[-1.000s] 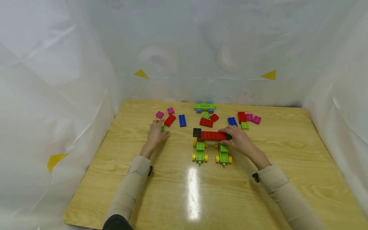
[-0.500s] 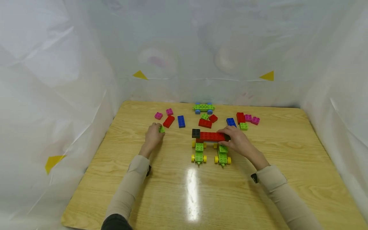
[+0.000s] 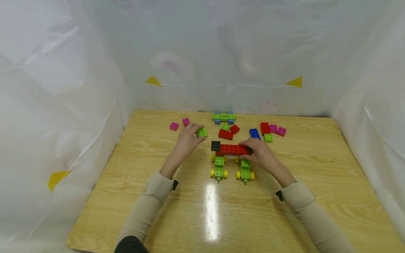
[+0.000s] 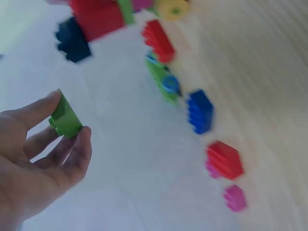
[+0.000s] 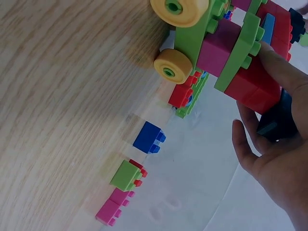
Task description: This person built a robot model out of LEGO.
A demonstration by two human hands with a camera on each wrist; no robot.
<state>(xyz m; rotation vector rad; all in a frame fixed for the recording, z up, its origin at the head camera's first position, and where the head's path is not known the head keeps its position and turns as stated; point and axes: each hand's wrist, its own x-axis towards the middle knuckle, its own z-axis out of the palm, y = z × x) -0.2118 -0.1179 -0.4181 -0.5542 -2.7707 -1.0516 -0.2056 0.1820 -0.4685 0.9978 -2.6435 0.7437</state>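
In the head view my left hand (image 3: 187, 141) pinches a green toy brick (image 3: 202, 132) between thumb and fingers, raised above the table left of the build. The left wrist view shows this green brick (image 4: 66, 118) held in the air at the fingertips. My right hand (image 3: 262, 154) grips the right end of a brick vehicle, whose red top (image 3: 232, 149) spans two green wheeled bases (image 3: 219, 171) with yellow wheels. A black brick (image 3: 216, 145) caps its left end; another black brick (image 5: 279, 118) is partly covered by my right fingers. Purple bricks (image 5: 219, 47) show beneath the top.
Behind the build stands a green wheeled base (image 3: 224, 117) with blue wheels. Around it lie red bricks (image 3: 226, 134) and a small green brick (image 3: 225, 127). Pink bricks (image 3: 174, 126) lie at left; blue (image 3: 254, 134), red, green and pink bricks (image 3: 281, 131) lie at right.
My left hand has picked up the green brick from the left of the table and carried it rightward, towards the build. My right hand stays on the brick vehicle.
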